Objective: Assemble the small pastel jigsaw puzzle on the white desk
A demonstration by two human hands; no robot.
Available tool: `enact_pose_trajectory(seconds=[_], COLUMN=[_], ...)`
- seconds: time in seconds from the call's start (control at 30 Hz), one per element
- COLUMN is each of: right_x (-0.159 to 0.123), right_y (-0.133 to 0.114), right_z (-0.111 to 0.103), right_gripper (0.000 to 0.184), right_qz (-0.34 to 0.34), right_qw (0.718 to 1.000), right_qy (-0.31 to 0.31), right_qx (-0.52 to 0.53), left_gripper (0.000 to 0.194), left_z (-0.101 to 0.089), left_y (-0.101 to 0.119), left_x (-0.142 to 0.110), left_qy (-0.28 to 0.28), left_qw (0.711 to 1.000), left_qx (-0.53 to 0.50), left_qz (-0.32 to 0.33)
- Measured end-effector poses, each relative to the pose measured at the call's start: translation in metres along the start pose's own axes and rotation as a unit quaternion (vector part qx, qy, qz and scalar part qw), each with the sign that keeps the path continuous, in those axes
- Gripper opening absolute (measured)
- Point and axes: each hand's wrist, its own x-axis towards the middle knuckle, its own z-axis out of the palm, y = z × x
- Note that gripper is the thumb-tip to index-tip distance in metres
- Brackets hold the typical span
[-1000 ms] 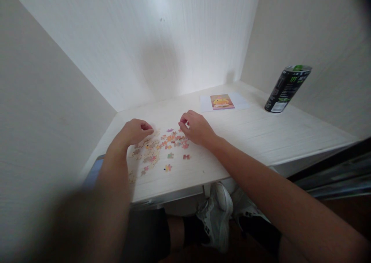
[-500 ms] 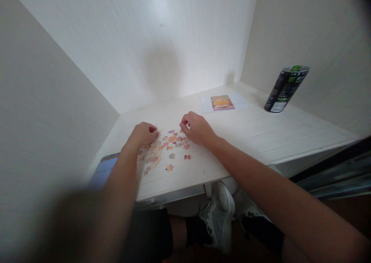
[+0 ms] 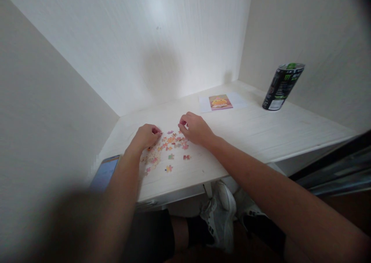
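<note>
Resting on the white surface (image 3: 261, 135), both hands curl over a little pile of puzzle pieces (image 3: 168, 143). The left hand (image 3: 145, 136) sits at 9 o'clock of the pile, with its grip pinched narrow at the fingertips. A tiny pink bit shows there, but it is too small to tell if it is a held piece. The right hand (image 3: 195, 128) sits at 2 o'clock of the pile, its grip also pinched narrow, and a small pink bit shows at its fingertips too. Most pieces lie between the two hands and spread toward 6 o'clock. A phone (image 3: 104, 173) lies at 8 o'clock, near the left arm. A small picture card (image 3: 220, 102) lies at 1 o'clock, well apart from the hands. A dark can (image 3: 282, 87) stands at 2 o'clock, near the wall.
</note>
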Motion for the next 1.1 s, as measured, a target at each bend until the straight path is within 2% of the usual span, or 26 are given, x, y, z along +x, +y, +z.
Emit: enact_pose_trajectory(seconds=[0.3,0.43,0.53,0.63,0.8,0.97,1.1], right_x=[0.001,0.001,0.001,0.001,0.001,0.001,0.001], right_y=[0.0,0.0,0.001,0.001,0.001,0.001,0.002], right_z=[0.0,0.0,-0.001,0.0,-0.001,-0.002,-0.002], right_gripper=[0.014,0.015,0.015,0.015,0.016,0.015,0.015], right_qz=[0.002,0.001,0.002,0.004,0.006,0.007,0.009], right_qw=[1.0,1.0,1.0,1.0,1.0,1.0,1.0], right_qy=[-0.001,-0.001,-0.001,-0.002,-0.003,-0.005,-0.006], right_qx=[-0.002,0.0,0.001,0.002,0.006,0.01,0.006], left_gripper=[0.021,0.032,0.04,0.035,0.032,0.031,0.039], left_z=[0.006,0.006,0.002,-0.002,-0.002,-0.003,-0.004], left_y=[-0.003,-0.009,-0.01,-0.009,-0.007,-0.006,-0.008], left_x=[0.002,0.003,0.001,-0.002,-0.004,-0.003,-0.002], left_qy=[0.007,0.041,0.021,-0.004,-0.005,0.026,0.004], left_qw=[0.997,0.996,0.996,0.996,0.994,0.994,0.995], left_qx=[-0.064,-0.076,-0.085,-0.089,-0.106,-0.106,-0.103], left_qz=[0.041,0.023,0.013,0.023,0.024,0.017,0.019])
